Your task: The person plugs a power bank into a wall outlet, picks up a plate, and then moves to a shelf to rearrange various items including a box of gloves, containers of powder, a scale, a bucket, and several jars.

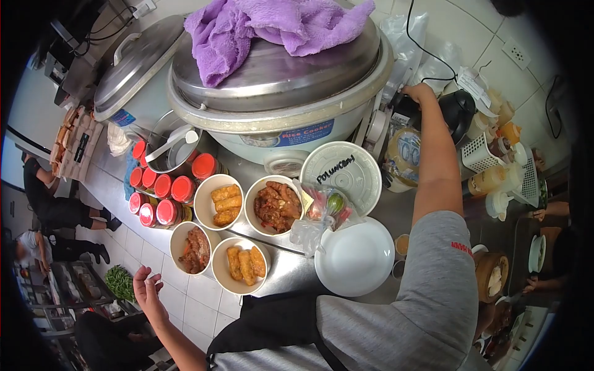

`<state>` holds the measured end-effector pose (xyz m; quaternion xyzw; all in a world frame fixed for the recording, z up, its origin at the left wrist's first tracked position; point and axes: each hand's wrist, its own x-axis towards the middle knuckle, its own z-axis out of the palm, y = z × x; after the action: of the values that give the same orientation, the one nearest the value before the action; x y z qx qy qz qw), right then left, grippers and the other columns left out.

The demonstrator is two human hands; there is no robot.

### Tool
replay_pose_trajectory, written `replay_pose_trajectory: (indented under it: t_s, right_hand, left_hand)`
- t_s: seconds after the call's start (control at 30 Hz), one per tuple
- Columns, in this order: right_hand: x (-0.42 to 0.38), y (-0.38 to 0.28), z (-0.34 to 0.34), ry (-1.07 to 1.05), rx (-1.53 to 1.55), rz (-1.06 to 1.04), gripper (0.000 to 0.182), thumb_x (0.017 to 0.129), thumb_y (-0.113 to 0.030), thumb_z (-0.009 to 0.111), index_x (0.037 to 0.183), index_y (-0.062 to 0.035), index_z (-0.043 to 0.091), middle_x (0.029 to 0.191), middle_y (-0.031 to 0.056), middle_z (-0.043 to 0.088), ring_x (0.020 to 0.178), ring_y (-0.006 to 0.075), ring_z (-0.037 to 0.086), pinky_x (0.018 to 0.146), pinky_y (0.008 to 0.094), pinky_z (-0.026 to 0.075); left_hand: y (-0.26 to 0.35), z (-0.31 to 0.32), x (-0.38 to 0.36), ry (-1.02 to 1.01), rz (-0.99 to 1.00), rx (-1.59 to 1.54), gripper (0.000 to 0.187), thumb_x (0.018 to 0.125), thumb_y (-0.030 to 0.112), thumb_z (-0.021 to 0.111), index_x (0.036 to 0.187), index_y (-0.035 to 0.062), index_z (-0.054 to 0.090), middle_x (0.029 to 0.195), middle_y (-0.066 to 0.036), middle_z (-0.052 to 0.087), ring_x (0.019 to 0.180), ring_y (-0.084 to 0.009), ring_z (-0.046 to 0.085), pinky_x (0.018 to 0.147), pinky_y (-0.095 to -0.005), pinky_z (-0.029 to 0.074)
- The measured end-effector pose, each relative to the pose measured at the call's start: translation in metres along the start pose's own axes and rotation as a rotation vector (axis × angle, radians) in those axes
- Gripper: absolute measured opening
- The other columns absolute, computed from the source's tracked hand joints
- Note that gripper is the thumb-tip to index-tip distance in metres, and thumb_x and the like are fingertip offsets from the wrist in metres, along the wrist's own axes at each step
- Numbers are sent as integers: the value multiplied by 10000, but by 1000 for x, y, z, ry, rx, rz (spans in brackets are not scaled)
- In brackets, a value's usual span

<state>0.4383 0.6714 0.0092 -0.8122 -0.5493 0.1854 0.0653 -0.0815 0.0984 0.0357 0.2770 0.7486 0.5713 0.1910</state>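
My right hand reaches to the back right, beside a black device and clear plastic bags; its fingers are largely hidden. At the lower left my left hand is raised with nothing in it, fingers apart and slightly curled. Near it stand two tubs of saucy meat and two tubs of golden fried rolls. A white lid with handwriting, a small bag of vegetables and an empty white bowl lie to their right.
A large rice cooker carries a purple towel. Several red-lidded jars and a metal pot stand at the left. Sauce bottles and a white basket are at the right. Other people stand at both sides.
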Motion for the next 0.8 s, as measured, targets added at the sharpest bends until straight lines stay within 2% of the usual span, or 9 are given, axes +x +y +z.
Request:
replay_pose_trajectory:
  t_s: [0.8]
  right_hand:
    - [-20, -6, -8, 7, 2, -2, 592, 629, -430, 622, 1037, -4, 567, 1130, 191, 510, 1049, 295, 499, 867, 361, 390]
  left_hand:
    - [-1, -2, -3, 26, 3, -11, 316, 846, 211, 491, 1113, 48, 448, 1036, -35, 503, 796, -87, 531, 662, -215, 401]
